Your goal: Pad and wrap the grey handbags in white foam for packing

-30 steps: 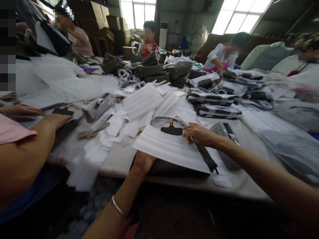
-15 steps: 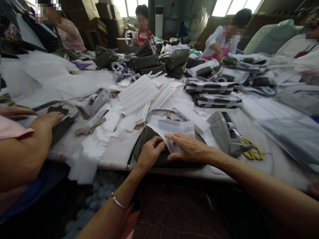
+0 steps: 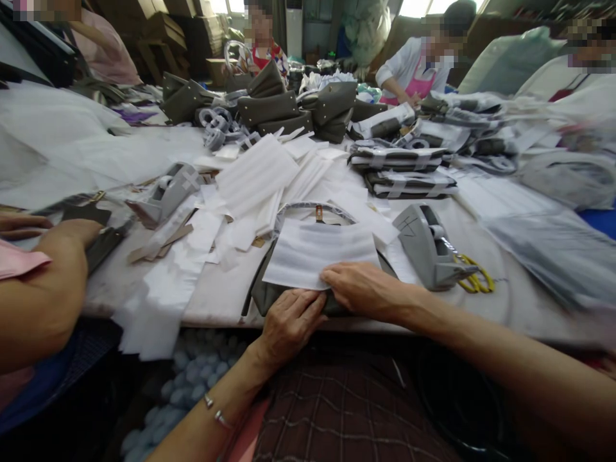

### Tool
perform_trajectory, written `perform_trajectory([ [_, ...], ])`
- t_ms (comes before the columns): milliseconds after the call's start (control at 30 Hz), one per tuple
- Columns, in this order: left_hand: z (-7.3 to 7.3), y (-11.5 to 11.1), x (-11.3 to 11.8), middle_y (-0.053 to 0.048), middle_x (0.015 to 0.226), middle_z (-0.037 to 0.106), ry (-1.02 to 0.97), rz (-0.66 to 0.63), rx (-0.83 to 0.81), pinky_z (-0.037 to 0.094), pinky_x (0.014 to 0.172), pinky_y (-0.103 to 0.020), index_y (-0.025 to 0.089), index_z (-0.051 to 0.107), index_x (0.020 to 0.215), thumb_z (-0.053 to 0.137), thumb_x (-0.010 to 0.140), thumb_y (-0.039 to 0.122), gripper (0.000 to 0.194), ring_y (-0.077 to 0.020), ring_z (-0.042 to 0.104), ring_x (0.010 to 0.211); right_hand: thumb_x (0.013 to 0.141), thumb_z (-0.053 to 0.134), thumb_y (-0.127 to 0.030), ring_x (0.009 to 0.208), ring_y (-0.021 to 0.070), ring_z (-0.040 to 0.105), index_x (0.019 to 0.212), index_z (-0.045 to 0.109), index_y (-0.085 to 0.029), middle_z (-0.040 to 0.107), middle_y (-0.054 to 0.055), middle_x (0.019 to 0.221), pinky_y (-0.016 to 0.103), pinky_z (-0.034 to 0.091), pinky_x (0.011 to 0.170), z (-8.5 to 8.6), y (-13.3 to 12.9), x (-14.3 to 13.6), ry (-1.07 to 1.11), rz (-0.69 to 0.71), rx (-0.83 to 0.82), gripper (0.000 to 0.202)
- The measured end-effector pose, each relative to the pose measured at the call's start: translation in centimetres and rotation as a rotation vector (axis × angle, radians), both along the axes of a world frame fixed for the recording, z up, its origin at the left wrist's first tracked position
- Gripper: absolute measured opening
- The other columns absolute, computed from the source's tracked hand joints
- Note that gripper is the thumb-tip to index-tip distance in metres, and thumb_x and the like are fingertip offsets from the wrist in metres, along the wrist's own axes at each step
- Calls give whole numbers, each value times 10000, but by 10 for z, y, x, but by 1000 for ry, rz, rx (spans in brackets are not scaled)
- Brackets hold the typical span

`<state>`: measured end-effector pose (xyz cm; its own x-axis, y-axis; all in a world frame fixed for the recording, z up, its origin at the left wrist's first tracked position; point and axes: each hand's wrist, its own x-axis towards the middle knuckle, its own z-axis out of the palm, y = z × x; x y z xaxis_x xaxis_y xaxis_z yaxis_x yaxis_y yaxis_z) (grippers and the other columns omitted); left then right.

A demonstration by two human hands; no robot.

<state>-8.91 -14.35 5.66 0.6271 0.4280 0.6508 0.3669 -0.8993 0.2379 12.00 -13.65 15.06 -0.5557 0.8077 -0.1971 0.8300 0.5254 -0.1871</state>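
A dark olive handbag (image 3: 269, 296) lies in front of me at the table's near edge, its wrapped handle (image 3: 291, 208) pointing away. A white foam sheet (image 3: 308, 247) is spread over the bag and covers most of its upper side. My right hand (image 3: 359, 285) has its fingers closed on the sheet's lower edge. My left hand (image 3: 293, 321) lies on the bag's near edge just below the sheet, fingers stretched out and holding nothing. Its fingertips are close to my right hand.
A grey tape dispenser (image 3: 421, 247) and yellow-handled scissors (image 3: 476, 276) stand at the right. Loose foam sheets (image 3: 257, 173) pile up behind the bag. Wrapped bags (image 3: 409, 183) are stacked farther back. A co-worker's arm (image 3: 52, 289) reaches in at the left, near another tape dispenser (image 3: 166, 192).
The foam sheet, folded and partly lifted before, now lies flat across the bag. My left hand has moved down and spread its fingers. The view has shifted slightly.
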Motion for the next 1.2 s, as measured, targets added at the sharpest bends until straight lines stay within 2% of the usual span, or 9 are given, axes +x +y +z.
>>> perform_trajectory([
  [167,-1,-3,1,-80,920,707,-67,22,31,527,789,-339,144,620,1188,622,923,179,267,-198,646,851,918,453,-80,819,212,676,949,622,-139,704,112,929,291,505,700,9,-5,-1,-61,29,16,181],
  [333,-1,-5,1,-60,906,716,-3,68,72,504,787,-318,174,649,1129,593,945,190,193,-184,659,833,857,470,-71,1168,257,610,978,626,-142,689,156,1122,398,492,1017,3,-23,3,174,47,129,210],
  [433,2,-7,-2,-55,859,710,8,38,103,502,758,-312,167,664,1050,555,958,169,143,-180,654,802,848,456,-54,1221,268,590,1025,627,-126,676,177,1185,431,466,1070,-9,-32,1,223,28,161,256],
  [533,20,-14,-7,-62,866,707,12,-31,110,504,746,-318,131,644,1082,550,939,102,173,-180,641,797,844,454,-38,1222,266,594,1074,616,-122,663,184,1221,429,471,1065,-15,-35,-1,228,0,159,293],
  [667,61,-22,-5,-53,876,695,7,-143,121,502,766,-324,105,597,1151,584,927,117,224,-181,624,822,844,466,-44,1223,275,593,1098,603,-110,640,209,1257,439,472,1057,-16,-35,-5,266,-14,152,297],
  [767,78,-8,10,-68,933,677,128,-27,-17,510,795,-336,143,591,1090,467,969,116,175,-195,625,880,856,445,-50,1184,264,606,1106,599,-114,649,198,1232,428,487,1027,-18,-39,-9,326,-44,143,300],
  [933,57,26,34,-38,827,623,572,149,-276,496,625,-268,166,548,904,443,920,29,173,-175,609,713,836,478,-79,926,214,659,921,651,-144,706,118,986,317,521,871,-7,-43,-4,297,-153,46,203],
  [1067,38,27,37,-41,863,608,592,160,-198,516,683,-279,163,528,953,442,913,23,170,-187,610,781,863,530,-166,744,173,670,822,712,-191,738,41,801,256,486,718,35,-15,0,228,-191,-132,188],
  [1200,31,19,38,-66,918,617,582,182,-171,545,733,-343,148,533,1035,439,901,17,210,-222,615,831,847,524,-145,892,216,689,975,731,-200,757,63,933,274,466,740,52,28,-16,134,-355,29,249],
])
